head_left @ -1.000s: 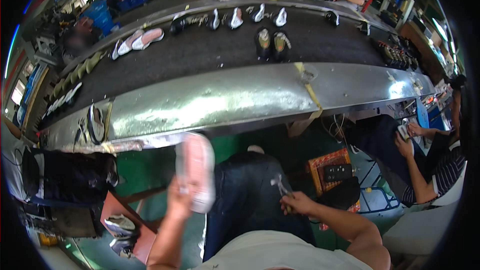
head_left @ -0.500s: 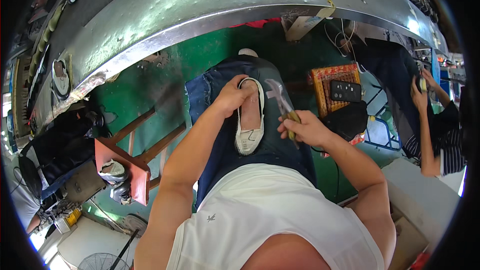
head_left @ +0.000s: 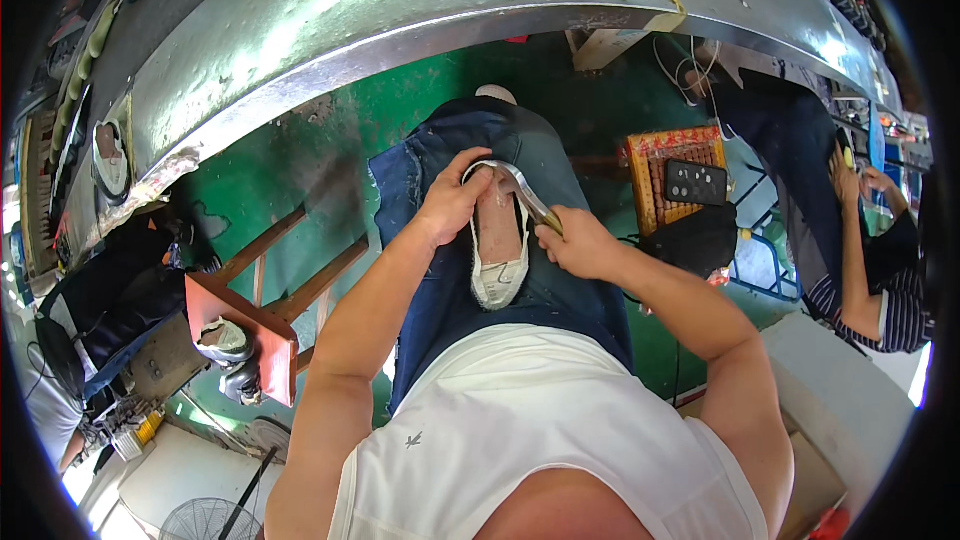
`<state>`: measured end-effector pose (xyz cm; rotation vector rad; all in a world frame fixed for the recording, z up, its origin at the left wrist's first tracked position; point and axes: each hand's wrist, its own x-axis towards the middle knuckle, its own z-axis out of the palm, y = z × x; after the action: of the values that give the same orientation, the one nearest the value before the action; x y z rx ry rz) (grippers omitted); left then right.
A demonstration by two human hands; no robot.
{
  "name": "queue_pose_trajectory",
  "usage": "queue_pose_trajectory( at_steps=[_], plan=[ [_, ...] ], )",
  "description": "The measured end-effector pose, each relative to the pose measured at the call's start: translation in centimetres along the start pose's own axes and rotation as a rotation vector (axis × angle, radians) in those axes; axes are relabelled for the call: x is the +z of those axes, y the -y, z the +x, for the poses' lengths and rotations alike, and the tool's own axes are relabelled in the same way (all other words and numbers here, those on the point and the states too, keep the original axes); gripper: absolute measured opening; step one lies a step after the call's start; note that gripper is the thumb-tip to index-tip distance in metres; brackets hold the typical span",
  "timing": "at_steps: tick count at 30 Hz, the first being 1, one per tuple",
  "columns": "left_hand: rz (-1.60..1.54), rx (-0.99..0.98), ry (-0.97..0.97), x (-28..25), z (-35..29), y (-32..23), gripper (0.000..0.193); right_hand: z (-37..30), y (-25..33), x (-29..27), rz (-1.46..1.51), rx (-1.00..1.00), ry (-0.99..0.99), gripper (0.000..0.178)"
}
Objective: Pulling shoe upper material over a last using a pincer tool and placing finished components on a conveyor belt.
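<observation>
A pale shoe (head_left: 500, 282) with a tan inside lies across my thighs, its covered toe end towards me and its far end away. My left hand (head_left: 447, 205) is closed round the far end of the shoe, thumb over the rim. In my right hand (head_left: 582, 244) is a pair of metal pincers (head_left: 527, 199) with yellowish handles, gripped in a closed fist. The curved head of the pincers reaches the far right rim of the shoe, by my left thumb. Whether the jaws pinch the edge I cannot tell.
Ahead runs a metal-edged bench (head_left: 330, 55), with another shoe (head_left: 110, 160) at its left. On the right, a dark remote-like device (head_left: 696, 183) lies on a woven stool (head_left: 650, 155). A co-worker's hand (head_left: 848, 180) is beyond. More shoes (head_left: 226, 340) sit on a reddish wooden stool (head_left: 283, 365).
My right hand has brought the pincers left and down onto the far rim of the shoe, turning the tool. My left hand still holds the shoe, its thumb shifted slightly.
</observation>
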<state>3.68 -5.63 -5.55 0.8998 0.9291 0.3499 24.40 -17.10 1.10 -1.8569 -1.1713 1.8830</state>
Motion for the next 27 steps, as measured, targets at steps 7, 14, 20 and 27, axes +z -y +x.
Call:
queue_pose_trajectory(
  at_steps=[7, 14, 20, 27],
  plan=[
    [0.188, 0.588, -0.044, 2.0, -6.3, -4.6, 0.074, -7.3, 2.4, -2.4, -0.075, -0.300, 0.023, 0.023],
    [0.819, 1.010, 0.060, 2.9, -10.4, -2.0, 0.093, -2.0, 2.5, 2.2, 0.153, -0.807, -0.248, 0.040],
    [0.816, 1.018, 0.025, 3.1, -11.3, -1.1, 0.099, -1.9, 2.2, 2.6, 0.113, -0.889, -0.221, 0.038],
    [0.636, 1.202, -0.202, 2.4, -9.6, -3.2, 0.092, -8.9, -0.2, 0.1, -0.276, -0.120, -0.272, 0.036]
  ],
)
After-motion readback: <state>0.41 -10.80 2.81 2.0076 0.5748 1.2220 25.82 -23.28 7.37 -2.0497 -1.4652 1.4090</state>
